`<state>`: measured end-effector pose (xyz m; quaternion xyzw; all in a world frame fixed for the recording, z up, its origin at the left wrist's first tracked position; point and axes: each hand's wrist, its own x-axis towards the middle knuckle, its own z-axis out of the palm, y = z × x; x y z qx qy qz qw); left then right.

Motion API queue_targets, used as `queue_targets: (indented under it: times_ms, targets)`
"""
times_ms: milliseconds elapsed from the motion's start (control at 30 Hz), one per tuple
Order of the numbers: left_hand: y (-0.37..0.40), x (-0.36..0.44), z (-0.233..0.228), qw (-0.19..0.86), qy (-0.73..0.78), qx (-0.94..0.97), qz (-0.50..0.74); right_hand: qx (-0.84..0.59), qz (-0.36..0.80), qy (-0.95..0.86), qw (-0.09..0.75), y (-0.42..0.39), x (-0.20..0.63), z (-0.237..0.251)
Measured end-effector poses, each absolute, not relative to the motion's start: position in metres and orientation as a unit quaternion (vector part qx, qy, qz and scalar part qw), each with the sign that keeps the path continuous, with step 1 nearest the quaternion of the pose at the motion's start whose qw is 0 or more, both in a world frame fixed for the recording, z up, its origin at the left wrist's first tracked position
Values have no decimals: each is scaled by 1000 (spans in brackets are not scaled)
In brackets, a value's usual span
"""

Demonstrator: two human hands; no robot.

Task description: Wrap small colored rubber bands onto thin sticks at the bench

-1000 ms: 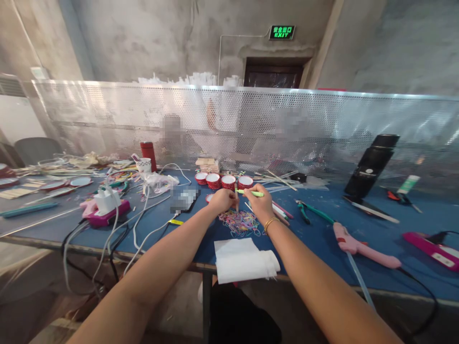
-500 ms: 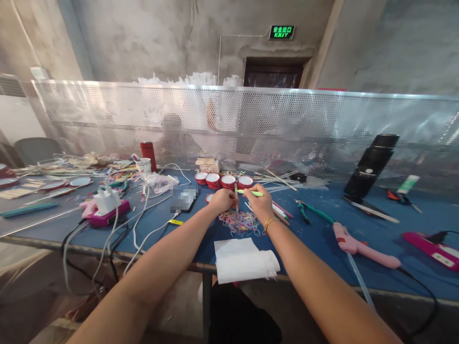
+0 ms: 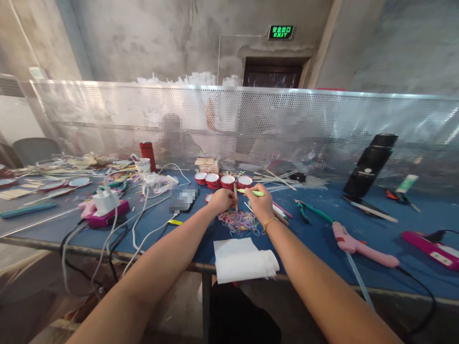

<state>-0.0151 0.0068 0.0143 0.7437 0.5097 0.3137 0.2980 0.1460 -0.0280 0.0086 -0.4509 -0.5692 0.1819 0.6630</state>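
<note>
Both arms are being stretched forward over the table (image 3: 322, 248). A thin stick (image 3: 235, 197) is being pinched upright by the left hand (image 3: 222, 199); a green pen (image 3: 251, 192) is being gripped by the right hand (image 3: 261, 204), above the rubber bands (image 3: 239, 222).

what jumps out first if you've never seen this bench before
The two bare hands meeting at the centre of the blue table: the left hand pinches a thin stick upright, the right hand holds a green pen, both just above a heap of coloured rubber bands. A pink glue gun lies to the right, a folded white tissue at the near edge.
</note>
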Motion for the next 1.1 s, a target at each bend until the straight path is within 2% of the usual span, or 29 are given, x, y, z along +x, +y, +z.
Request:
queue_targets:
  times_ms: [467,733,900,1100]
  targets:
    - [1,-15,21,268,520,751,305,-444,188,-577,659,-31,145,12]
    - [10,-16,12,302,507,740,322,-450,193,-562,667,-29,144,11]
    - [11,-18,14,279,515,748,313,-429,202,-578,665,-29,143,11]
    - [14,-18,13,319,509,729,329,-435,202,-566,670,-26,144,9]
